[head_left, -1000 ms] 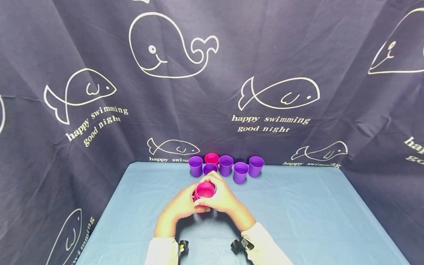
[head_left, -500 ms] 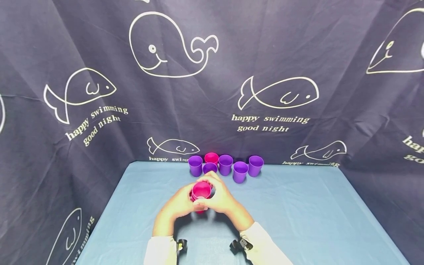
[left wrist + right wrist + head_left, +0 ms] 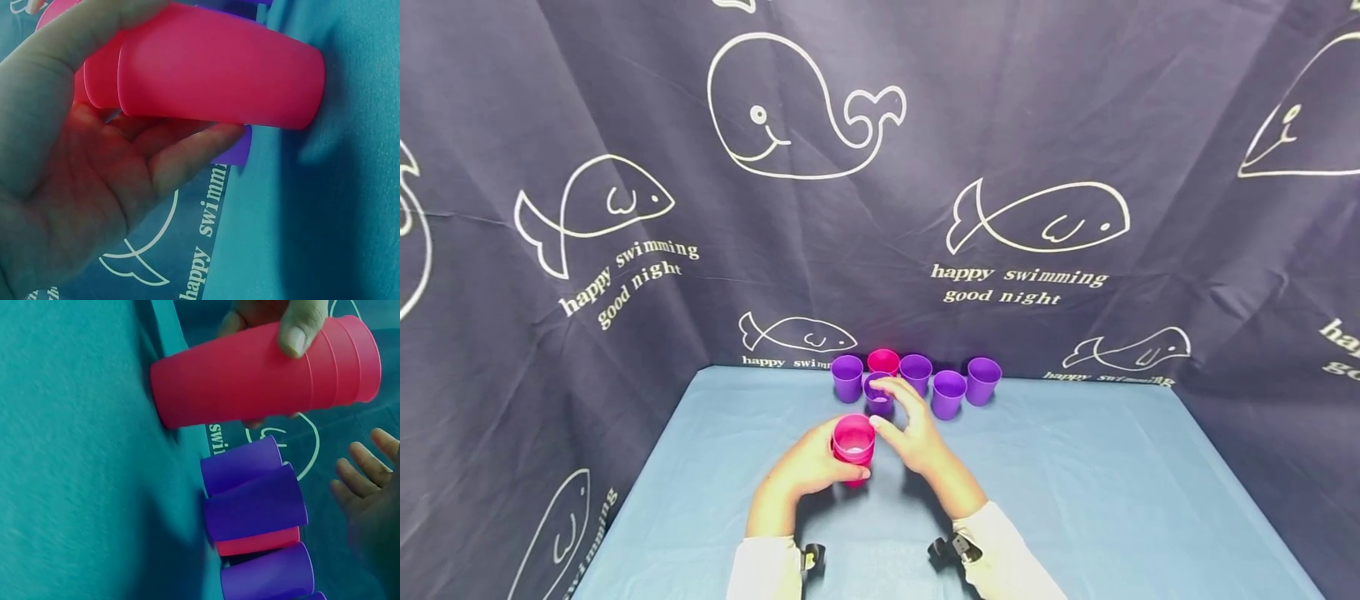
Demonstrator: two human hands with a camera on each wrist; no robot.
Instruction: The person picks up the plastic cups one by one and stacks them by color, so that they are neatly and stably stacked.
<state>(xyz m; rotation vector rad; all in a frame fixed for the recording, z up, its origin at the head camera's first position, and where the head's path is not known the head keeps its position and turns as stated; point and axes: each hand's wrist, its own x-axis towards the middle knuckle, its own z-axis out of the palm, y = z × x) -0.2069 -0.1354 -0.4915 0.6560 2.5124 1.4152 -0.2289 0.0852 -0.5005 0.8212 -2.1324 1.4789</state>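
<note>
- Pink cup stack point(image 3: 231, 378): nested, upright, left of the middle of the blue table point(image 3: 1075, 483), nearer than the five purple cups point(image 3: 949, 400).
- My left hand point(image 3: 808, 462) grips it, thumb and fingers curled round from the left.
- My right hand point(image 3: 922, 440) is wide, just right of its rim.
- Another pink cup point(image 3: 883, 361) stands far, behind a purple one.

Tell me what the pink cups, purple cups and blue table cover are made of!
Stacked pink tapered cups: probably smooth plastic, satin, with thin, even rims.
Purple tapered cups: likely the same plastic, judging by their even colour and sheen.
Flat blue table cover: seems matt cloth, from its faint wrinkles and grain.
</note>
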